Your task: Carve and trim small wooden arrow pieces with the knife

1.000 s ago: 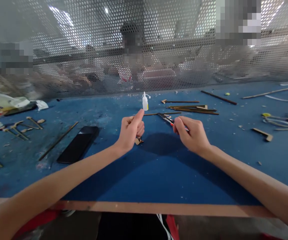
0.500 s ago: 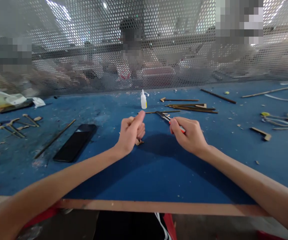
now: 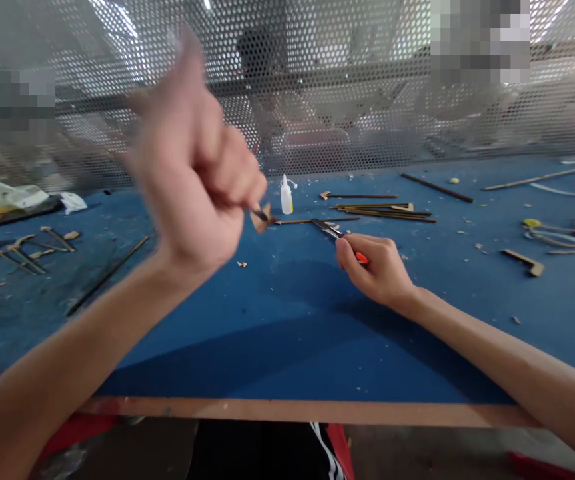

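My left hand (image 3: 187,160) is raised close to the camera, smeared by motion, its fingers curled in a fist and the thumb pointing up. From under the little finger pokes the end of a thin dark stick with a small tan piece (image 3: 261,217) on it; the rest is hidden in the fist. My right hand (image 3: 380,267) rests low over the blue table, wrapped round a utility knife (image 3: 332,231) with an orange-red handle. Its blade points away to the left and touches or overlaps a thin brown stick (image 3: 297,221) lying on the table.
A white glue bottle (image 3: 286,197) stands upright near the perforated metal screen (image 3: 317,120). Several brown sticks (image 3: 387,212) lie right of it. An L-shaped piece (image 3: 524,261) and pale strips lie farther right. At left are several short jointed sticks (image 3: 22,252) and a longer stick (image 3: 110,273).
My left hand has risen from the table, up, leftward and nearer the camera, carrying the stick with the tan piece. It now covers the phone's place. My right hand and the knife have barely moved.
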`<action>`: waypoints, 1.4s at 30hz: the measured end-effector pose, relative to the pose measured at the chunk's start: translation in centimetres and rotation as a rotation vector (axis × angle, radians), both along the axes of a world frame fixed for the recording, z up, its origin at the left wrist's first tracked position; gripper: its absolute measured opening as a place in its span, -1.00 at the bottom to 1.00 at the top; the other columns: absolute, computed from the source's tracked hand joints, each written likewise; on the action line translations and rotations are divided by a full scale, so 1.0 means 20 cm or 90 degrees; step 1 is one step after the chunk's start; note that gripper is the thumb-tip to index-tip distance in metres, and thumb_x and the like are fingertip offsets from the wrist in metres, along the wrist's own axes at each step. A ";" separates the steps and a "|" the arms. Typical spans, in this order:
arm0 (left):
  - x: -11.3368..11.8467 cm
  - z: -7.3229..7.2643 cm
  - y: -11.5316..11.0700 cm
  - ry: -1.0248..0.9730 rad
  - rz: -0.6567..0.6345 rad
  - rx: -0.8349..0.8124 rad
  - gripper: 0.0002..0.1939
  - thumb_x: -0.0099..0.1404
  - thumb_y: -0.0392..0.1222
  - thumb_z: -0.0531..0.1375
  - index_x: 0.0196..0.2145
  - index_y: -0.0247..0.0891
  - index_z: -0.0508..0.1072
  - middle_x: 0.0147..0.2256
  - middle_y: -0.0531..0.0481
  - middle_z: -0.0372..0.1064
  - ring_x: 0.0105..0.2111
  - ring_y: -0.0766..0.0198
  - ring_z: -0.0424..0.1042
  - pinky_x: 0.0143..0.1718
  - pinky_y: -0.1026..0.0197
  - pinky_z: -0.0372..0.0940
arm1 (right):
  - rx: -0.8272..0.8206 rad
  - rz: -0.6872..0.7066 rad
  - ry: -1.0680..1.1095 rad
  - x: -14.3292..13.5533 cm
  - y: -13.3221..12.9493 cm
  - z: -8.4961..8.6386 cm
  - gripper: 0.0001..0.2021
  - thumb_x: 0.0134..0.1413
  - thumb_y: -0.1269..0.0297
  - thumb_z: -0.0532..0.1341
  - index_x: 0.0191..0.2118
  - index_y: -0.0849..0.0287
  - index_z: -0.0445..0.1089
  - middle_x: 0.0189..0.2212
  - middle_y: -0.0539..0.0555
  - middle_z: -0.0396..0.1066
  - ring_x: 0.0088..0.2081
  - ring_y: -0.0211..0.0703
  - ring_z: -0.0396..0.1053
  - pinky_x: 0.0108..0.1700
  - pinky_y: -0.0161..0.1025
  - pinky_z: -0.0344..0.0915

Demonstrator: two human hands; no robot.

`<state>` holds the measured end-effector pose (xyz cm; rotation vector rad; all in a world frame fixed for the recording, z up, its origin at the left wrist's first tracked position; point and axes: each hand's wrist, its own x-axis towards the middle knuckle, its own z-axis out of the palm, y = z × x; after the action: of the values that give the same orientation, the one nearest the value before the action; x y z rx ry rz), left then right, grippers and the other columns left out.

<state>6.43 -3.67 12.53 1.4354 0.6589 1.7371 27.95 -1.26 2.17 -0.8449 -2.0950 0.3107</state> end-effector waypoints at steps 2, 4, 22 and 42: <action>0.03 -0.21 -0.01 0.032 -0.062 -0.062 -0.34 0.47 0.08 0.16 -0.64 -0.19 -0.10 -0.72 0.21 -0.19 -0.75 0.48 -0.10 -0.70 0.34 -0.12 | 0.004 -0.007 -0.001 0.00 0.00 0.00 -0.56 0.45 0.22 0.01 -0.55 0.11 0.16 -0.63 -0.03 0.20 -0.56 -0.25 0.13 -0.39 -0.21 0.07; 0.05 -0.42 -0.01 0.071 -0.107 -0.121 -0.30 0.41 0.06 0.24 -0.67 -0.19 -0.10 -0.74 0.24 -0.23 -0.77 0.52 -0.19 -0.71 0.33 -0.17 | 0.009 -0.011 -0.004 -0.01 0.01 0.00 -0.56 0.44 0.23 0.01 -0.55 0.11 0.16 -0.63 -0.03 0.20 -0.56 -0.25 0.13 -0.39 -0.21 0.06; 0.10 -0.32 0.01 0.068 -0.462 -0.514 -0.37 0.46 0.39 -0.21 -0.47 -0.20 0.11 -0.59 0.20 -0.20 -0.66 0.42 -0.19 -0.63 0.35 -0.08 | -0.201 0.038 0.120 -0.09 -0.10 0.04 -0.70 0.44 0.07 0.10 0.10 0.09 0.37 -0.36 -0.02 0.37 -0.37 -0.22 0.29 -0.32 -0.25 0.21; -0.28 -0.52 -0.07 0.886 -0.063 0.264 -0.67 0.60 -0.09 -0.02 0.09 -0.33 0.40 -0.03 -0.18 0.49 -0.02 0.13 0.46 0.01 0.08 0.40 | -0.439 0.043 0.292 -0.06 0.04 -0.01 -0.68 0.39 -0.01 0.17 -0.30 0.13 0.32 -0.58 -0.12 0.21 -0.57 -0.35 0.15 -0.53 -0.35 0.12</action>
<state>0.77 -5.09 2.10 2.8666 0.8664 0.5563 26.79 -0.44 2.04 -0.9706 -1.5828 1.1913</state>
